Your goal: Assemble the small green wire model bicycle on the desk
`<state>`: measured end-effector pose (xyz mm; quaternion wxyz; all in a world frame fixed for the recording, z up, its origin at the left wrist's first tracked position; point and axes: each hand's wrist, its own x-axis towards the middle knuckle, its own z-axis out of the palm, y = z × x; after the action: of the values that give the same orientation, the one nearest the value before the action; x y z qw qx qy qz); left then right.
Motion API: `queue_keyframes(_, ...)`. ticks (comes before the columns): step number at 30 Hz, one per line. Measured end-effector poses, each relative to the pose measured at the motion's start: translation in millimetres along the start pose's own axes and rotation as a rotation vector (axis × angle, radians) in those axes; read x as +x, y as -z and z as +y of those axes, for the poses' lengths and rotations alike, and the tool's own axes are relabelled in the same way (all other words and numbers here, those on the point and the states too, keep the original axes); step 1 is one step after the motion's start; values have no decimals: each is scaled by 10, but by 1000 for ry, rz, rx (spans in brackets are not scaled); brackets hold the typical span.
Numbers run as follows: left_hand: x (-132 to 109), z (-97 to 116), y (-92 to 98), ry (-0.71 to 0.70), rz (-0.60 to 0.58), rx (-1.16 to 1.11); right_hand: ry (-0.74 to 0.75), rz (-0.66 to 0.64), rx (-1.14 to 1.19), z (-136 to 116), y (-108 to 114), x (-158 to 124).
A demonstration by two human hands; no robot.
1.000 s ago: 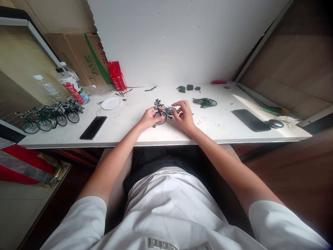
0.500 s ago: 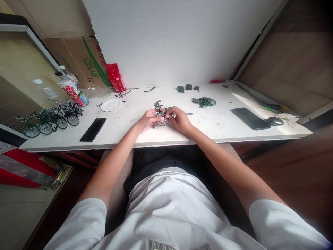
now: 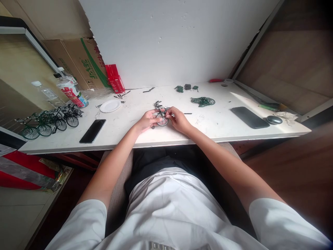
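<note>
A small model bicycle (image 3: 162, 121) with a dark frame and a spoked wheel is held between my hands, just above the front part of the white table. My left hand (image 3: 148, 120) is closed around its left side, thumb against the wheel. From the right, my right hand (image 3: 178, 119) pinches at the bicycle's frame beside the wheel; its fingertips hide whatever small part may be there. The handlebar end points away from me. A tiny dark piece (image 3: 153, 127) lies under my left fingers, and a thin dark rod (image 3: 187, 113) lies beyond my right hand.
Several model bicycles (image 3: 44, 127) stand at the left, near bottles (image 3: 71, 91). A phone (image 3: 93, 131), white plate (image 3: 110, 106), red box (image 3: 114, 79), green bicycle parts (image 3: 203, 101), dark green pieces (image 3: 187, 87), a black flat object (image 3: 249, 117) and mouse (image 3: 274, 120) lie around the table.
Both hands keep their hold on the model bicycle with hardly any movement. The camera view has shifted slightly, so the table things sit a little further left.
</note>
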<state>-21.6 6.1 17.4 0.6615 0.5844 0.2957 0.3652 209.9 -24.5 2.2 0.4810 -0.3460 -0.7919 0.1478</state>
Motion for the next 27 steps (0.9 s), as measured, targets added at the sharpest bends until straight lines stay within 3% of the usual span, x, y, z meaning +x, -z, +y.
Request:
queue_keyframes(8, -37, 36, -26, -25, 6, 35, -4, 27, -13, -50, 18, 4)
queue_keyframes(12, -7, 24, -34, -49, 60, -45, -88, 195, -16, -13, 142, 62)
queue_keyframes(15, 26, 7, -17, -67, 152, -42, -175, 364, 7, 117, 321, 128)
queue_keyframes(23, 96, -29, 102, -187, 494, -2, -184, 555, -63, 438, 918, 240)
queue_keyframes(27, 108, -35, 110, -227, 563, 15, -155, 634, -105, 457, 1049, 244)
